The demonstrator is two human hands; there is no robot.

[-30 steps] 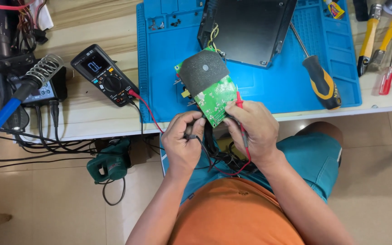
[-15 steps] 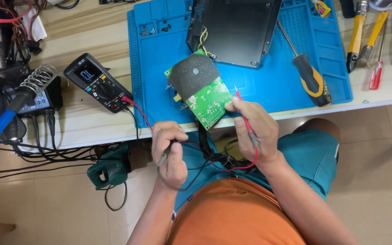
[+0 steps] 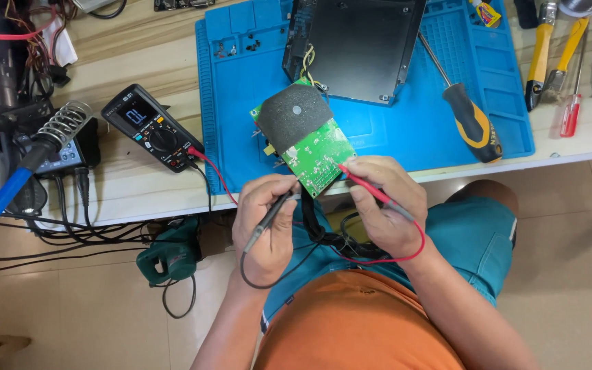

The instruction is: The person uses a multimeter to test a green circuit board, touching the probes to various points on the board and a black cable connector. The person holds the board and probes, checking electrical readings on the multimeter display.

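Both hands hover at the table (image 3: 138,185) edge, the left hand (image 3: 268,223) gripping a black probe (image 3: 268,220), the right hand (image 3: 385,205) pinching a red probe (image 3: 371,190) against the green circuit board (image 3: 316,154) overhanging the blue mat (image 3: 241,103).

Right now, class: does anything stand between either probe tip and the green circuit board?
Nothing visible does. The red probe in the right hand and the black probe in the left hand both reach the green circuit board unobstructed.
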